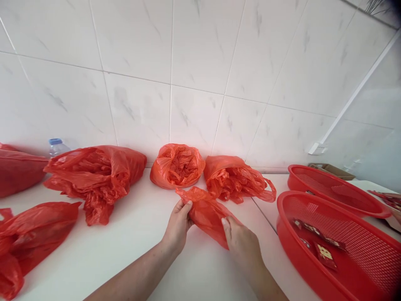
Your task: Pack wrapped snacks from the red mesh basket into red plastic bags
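A thin red plastic bag [206, 211] is stretched between my two hands above the white table. My left hand [178, 223] pinches its upper left end, thumb on top. Farther down its right side, my right hand [242, 240] grips the bag with the thumb over the plastic. The bag looks flat, and whether anything lies inside I cannot tell. Just behind it sit a round red bag stuffed with crumpled red bags [181, 165] and another bundle of red bags [232, 177] lying on its side.
Larger red bags [100, 171] lie to the left, with a red bag [40, 230] nearer and a blue-capped bottle [58, 146] behind. On the right stand a red basket [282, 213] holding several small red packets [326, 255] and a second red basket [332, 186]. A tiled wall closes the back.
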Demonstrator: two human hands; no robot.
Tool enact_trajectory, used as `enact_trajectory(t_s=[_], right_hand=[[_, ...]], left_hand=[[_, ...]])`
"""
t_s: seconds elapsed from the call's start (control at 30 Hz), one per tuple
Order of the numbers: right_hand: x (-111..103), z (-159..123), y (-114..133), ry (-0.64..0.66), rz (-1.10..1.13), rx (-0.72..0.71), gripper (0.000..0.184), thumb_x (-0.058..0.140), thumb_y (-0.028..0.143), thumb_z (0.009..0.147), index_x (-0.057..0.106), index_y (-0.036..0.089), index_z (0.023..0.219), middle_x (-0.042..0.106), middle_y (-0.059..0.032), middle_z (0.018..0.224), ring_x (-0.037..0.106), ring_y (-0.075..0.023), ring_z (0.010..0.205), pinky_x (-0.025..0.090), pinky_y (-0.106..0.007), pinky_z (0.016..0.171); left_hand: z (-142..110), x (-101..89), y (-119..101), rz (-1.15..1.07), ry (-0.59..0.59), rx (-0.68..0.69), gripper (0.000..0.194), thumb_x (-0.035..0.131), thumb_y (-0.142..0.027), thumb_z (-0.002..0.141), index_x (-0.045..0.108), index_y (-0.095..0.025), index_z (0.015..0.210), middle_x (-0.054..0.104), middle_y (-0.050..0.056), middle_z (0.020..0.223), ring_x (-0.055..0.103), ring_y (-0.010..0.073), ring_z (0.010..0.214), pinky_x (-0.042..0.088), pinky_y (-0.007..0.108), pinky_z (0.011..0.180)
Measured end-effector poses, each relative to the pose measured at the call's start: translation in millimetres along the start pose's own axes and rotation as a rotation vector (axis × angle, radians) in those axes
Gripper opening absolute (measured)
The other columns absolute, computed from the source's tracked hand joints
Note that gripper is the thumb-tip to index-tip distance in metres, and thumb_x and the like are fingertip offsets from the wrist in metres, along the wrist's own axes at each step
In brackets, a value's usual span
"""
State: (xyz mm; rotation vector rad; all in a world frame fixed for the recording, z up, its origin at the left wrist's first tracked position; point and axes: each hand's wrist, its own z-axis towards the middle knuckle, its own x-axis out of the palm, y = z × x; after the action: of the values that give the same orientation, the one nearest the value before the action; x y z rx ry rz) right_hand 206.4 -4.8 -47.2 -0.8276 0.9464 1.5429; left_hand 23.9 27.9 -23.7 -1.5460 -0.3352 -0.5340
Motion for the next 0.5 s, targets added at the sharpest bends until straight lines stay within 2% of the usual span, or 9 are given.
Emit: enact_trajectory(t_s=[0.03, 0.1, 0.17, 0.23, 0.3, 0.33, 0.43, 0.5], right_hand=[[-3, 2, -5, -0.044, -0.036, 0.031, 0.033, 0.03, 0.033, 0.095, 0.056, 0.024, 0.076, 0.059, 0.0005, 0.052, 0.055, -0.0166, 0.042, 0.03, -0.027, 0.041], [-8, 3, -6, -0.196, -0.088, 0.04, 0.027, 0.035, 0.03, 0.092, 0.059, 0.023, 0.082, 0.064, -0.003, 0.066, 0.058, -0.0175, 0.051, 0.034, -0.028, 0.045], [-13, 0, 2, -0.342, -0.085, -0.023, 0.023, 0.039, 0.026, 0.09, 0.062, 0.022, 0.092, 0.064, -0.006, 0.078, 0.059, -0.0179, 0.061, 0.038, -0.028, 0.052], [-13, -4, 16, -0.402, -0.008, -0.108, 0.024, 0.04, 0.022, 0.089, 0.064, 0.022, 0.093, 0.062, -0.0063, 0.076, 0.057, -0.017, 0.063, 0.039, -0.028, 0.056], [-9, -8, 29, -0.372, 0.136, -0.148, 0.027, 0.038, 0.018, 0.089, 0.065, 0.021, 0.089, 0.061, -0.0059, 0.072, 0.057, -0.0169, 0.063, 0.039, -0.028, 0.056], [-5, -9, 32, -0.314, 0.229, -0.121, 0.027, 0.039, 0.018, 0.088, 0.065, 0.021, 0.086, 0.062, -0.006, 0.071, 0.057, -0.0172, 0.062, 0.039, -0.028, 0.055], [8, -11, 23, -0.097, 0.474, 0.086, 0.025, 0.046, 0.026, 0.086, 0.066, 0.022, 0.072, 0.063, -0.0042, 0.059, 0.054, -0.0163, 0.048, 0.038, -0.028, 0.045], [14, -13, 5, -0.031, 0.549, 0.202, 0.031, 0.05, 0.034, 0.086, 0.067, 0.023, 0.063, 0.058, -0.0014, 0.045, 0.048, -0.0147, 0.035, 0.035, -0.027, 0.037]], left_hand=[[-2, 1.9, -1, 0.013, 0.015, -0.002, 0.027, 0.059, -0.041, 0.082, 0.059, -0.021, 0.1, 0.067, 0.005, 0.1, 0.064, 0.018, 0.085, 0.05, 0.03, 0.074], [-7, 7.1, -3, 0.039, 0.048, -0.01, 0.028, 0.061, -0.038, 0.081, 0.059, -0.021, 0.104, 0.067, 0.006, 0.104, 0.064, 0.0191, 0.087, 0.051, 0.03, 0.074], [-14, 13.5, -2, 0.077, 0.088, -0.018, 0.032, 0.064, -0.036, 0.08, 0.058, -0.022, 0.107, 0.067, 0.006, 0.106, 0.064, 0.0201, 0.089, 0.051, 0.03, 0.074], [-21, 20.3, -1, 0.12, 0.146, -0.017, 0.03, 0.065, -0.035, 0.079, 0.058, -0.022, 0.105, 0.068, 0.006, 0.105, 0.064, 0.021, 0.09, 0.05, 0.031, 0.077], [-28, 26.5, 0, 0.159, 0.212, -0.011, 0.024, 0.064, -0.036, 0.08, 0.06, -0.021, 0.098, 0.069, 0.005, 0.1, 0.063, 0.0214, 0.091, 0.049, 0.032, 0.08], [-32, 29.1, 1, 0.17, 0.238, -0.01, 0.022, 0.064, -0.036, 0.08, 0.061, -0.02, 0.094, 0.069, 0.005, 0.097, 0.063, 0.0214, 0.09, 0.049, 0.032, 0.08], [-38, 32.6, -5, 0.17, 0.248, 0.0, 0.021, 0.063, -0.038, 0.08, 0.063, -0.018, 0.088, 0.069, 0.004, 0.086, 0.062, 0.0188, 0.079, 0.049, 0.029, 0.072], [-38, 31.8, -15, 0.138, 0.183, 0.049, 0.02, 0.065, -0.038, 0.078, 0.061, -0.019, 0.082, 0.066, 0.0, 0.073, 0.059, 0.0138, 0.064, 0.046, 0.023, 0.058]])
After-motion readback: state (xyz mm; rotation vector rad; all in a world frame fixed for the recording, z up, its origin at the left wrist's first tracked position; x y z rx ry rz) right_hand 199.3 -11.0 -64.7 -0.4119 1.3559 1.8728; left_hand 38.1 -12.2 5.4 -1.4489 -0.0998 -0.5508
